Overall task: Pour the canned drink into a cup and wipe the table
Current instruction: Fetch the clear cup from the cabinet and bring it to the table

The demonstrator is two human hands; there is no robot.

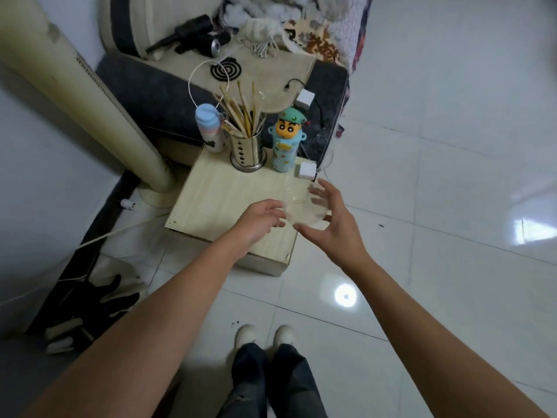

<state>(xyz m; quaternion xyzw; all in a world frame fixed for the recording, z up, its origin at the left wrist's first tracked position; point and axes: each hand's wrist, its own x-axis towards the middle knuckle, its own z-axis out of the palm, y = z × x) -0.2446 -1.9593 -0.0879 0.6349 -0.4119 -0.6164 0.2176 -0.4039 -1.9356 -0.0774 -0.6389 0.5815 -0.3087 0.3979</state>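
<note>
A clear plastic cup [304, 211] is at the right front corner of the small pale wooden table [217, 200]. My right hand [334, 221] wraps round its right side, thumb at the near rim and fingers showing through the far wall. My left hand [260, 218] has curled fingers against the cup's left side. A dark drink can [214, 46] lies on its side on the sofa cushion behind the table. No cloth for wiping can be made out.
At the table's back edge stand a pastel bottle [208, 128], a metal holder of chopsticks [245, 152], a cartoon figure bottle [286, 140] and a white charger [307, 170]. A cream fan column [90, 95] rises at left. Black gloves [99, 306] lie on the tiled floor.
</note>
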